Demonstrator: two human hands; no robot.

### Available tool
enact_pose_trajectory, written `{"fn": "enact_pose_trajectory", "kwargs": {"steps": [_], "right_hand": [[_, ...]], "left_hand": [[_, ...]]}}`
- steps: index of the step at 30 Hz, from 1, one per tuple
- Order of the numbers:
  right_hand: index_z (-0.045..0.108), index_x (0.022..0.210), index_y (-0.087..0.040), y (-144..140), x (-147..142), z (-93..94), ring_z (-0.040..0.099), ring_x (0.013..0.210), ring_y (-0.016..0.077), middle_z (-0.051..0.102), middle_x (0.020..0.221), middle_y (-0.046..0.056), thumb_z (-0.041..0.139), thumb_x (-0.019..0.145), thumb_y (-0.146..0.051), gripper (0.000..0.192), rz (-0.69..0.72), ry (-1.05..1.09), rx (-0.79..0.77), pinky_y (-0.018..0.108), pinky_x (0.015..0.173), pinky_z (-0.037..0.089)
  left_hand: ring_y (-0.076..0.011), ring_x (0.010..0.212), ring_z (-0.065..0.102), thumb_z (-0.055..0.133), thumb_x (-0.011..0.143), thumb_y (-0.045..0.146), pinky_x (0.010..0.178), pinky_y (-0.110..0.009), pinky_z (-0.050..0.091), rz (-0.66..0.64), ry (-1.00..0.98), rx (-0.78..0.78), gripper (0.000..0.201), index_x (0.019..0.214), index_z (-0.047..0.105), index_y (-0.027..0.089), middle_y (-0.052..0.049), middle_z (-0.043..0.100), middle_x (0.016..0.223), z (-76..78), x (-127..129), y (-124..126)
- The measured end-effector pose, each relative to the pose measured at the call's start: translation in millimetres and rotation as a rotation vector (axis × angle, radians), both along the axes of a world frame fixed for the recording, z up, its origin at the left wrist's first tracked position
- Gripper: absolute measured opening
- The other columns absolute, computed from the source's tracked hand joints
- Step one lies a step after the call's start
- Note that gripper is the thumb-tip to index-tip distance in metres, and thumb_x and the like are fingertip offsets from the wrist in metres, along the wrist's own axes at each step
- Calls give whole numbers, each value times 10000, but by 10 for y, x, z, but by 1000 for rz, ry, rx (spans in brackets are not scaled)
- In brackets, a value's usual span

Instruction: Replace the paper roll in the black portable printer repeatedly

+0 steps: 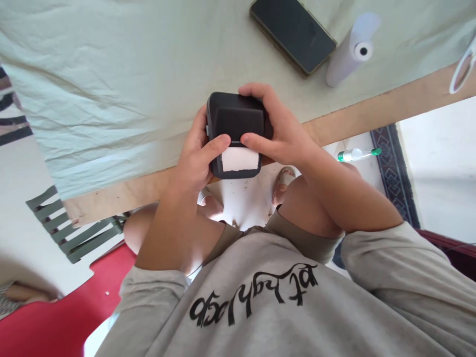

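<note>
Between my two hands is a small black receipt printer (pixel 238 119), held just over the table's front edge. White paper (pixel 240 158) shows at its near end, with a ragged edge. My left hand (pixel 199 153) wraps the printer's left side, thumb lying on top. My right hand (pixel 277 129) grips the other side, its index finger over the far edge and its thumb on top near the paper. Both hands' remaining fingers are partly hidden by the printer.
A dark phone (pixel 295 34) lies on the pale green tablecloth (pixel 111 74). Beside it is a white paper roll (pixel 344 59). At the right edge is a white loop (pixel 461 69). Below the table are a green-capped bottle (pixel 357 154) and a red surface (pixel 74 302).
</note>
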State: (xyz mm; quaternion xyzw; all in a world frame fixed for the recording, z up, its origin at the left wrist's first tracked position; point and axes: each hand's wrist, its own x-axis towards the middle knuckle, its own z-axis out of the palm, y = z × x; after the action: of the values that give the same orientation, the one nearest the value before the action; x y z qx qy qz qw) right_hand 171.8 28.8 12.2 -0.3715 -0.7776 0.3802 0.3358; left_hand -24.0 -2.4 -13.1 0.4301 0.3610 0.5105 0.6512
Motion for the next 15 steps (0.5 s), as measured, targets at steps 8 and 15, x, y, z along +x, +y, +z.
{"fn": "enact_pose_trajectory", "kwargs": {"steps": [8, 15], "right_hand": [[331, 1434, -261, -53, 23, -22, 544, 1252, 246, 474, 1458, 99, 549, 877, -532, 657, 16, 12, 54, 419, 1043, 521], [311, 1462, -261, -80, 19, -23, 548, 1293, 248, 471, 1495, 106, 508, 943, -529, 616, 7, -71, 68, 439, 1091, 504]], "left_hand": [[-291, 1186, 613, 659, 799, 644, 879, -420, 550, 16, 1, 76, 560, 1297, 571, 403, -28, 610, 1317, -9, 7, 15], [-268, 1248, 539, 514, 946, 498, 1116, -442, 426, 104, -69, 47, 358, 1182, 669, 279, 8, 687, 1192, 87, 43, -2]]}}
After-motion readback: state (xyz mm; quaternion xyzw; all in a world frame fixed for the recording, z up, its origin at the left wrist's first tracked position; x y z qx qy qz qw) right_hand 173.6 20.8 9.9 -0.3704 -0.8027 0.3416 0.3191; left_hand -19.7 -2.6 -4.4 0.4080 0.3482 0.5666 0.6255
